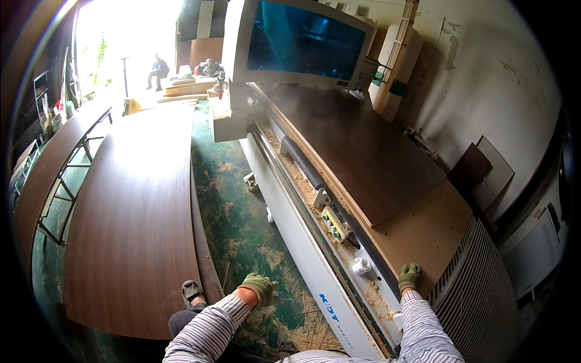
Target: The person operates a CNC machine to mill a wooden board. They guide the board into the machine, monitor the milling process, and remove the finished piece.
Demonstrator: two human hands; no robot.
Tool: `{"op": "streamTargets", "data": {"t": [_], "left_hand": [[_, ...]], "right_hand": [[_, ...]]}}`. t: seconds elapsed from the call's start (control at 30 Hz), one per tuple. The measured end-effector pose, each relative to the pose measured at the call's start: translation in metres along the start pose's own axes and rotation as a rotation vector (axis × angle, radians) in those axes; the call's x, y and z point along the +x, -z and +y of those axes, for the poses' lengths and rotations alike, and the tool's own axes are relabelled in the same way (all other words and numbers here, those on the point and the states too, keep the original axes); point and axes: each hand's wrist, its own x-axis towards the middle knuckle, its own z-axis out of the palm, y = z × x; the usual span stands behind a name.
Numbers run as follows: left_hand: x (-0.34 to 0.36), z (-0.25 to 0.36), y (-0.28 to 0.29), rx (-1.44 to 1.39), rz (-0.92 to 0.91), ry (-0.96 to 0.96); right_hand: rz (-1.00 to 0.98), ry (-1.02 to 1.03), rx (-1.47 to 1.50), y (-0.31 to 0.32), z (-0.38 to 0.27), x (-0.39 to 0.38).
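Note:
My left hand (259, 289), in a green work glove, hangs over the floor beside the machine, holding nothing. Its fingers point right, loosely bent and a little apart. My right hand (410, 276), gloved alike, rests on the near left edge of a tan board (433, 233) on the machine bed, fingers stretched forward. A dark brown wood panel (357, 151) lies over the farther part of that board. Left of my right hand, a small white container (361, 266) sits on the machine's side ledge. Beyond it is a control box with buttons (334, 225).
A large brown panel (130, 230) lies at left, with my shoe (192, 293) at its near right edge. Sawdust and scraps litter the green floor (233, 224). The machine's windowed gantry (236, 45) spans the far bed. A person (158, 71) sits far off near the bright doorway.

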Motion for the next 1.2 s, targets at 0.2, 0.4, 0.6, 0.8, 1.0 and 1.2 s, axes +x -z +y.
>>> {"op": "streamTargets", "data": {"t": [0.2,0.4,0.6,0.8,1.0,1.2], "left_hand": [[0.009,-0.004,-0.008,-0.003,0.016,-0.009],[0.009,-0.004,-0.002,0.006,-0.031,-0.005],[0.009,-0.002,0.003,-0.007,-0.043,-0.005],[0.012,-0.003,-0.001,-0.011,0.003,-0.009],[0.007,0.000,0.002,-0.008,0.037,-0.021],[0.009,0.002,-0.003,-0.012,0.070,-0.043]], "right_hand": [[0.005,-0.006,0.032,-0.001,-0.001,0.001],[-0.012,0.003,0.008,0.001,-0.007,0.002],[0.045,0.016,0.027,-0.015,0.002,0.004],[0.077,0.025,0.039,-0.024,0.004,0.006],[0.059,0.019,0.085,-0.031,0.009,0.007],[0.048,0.008,0.102,-0.031,0.020,0.005]]}}
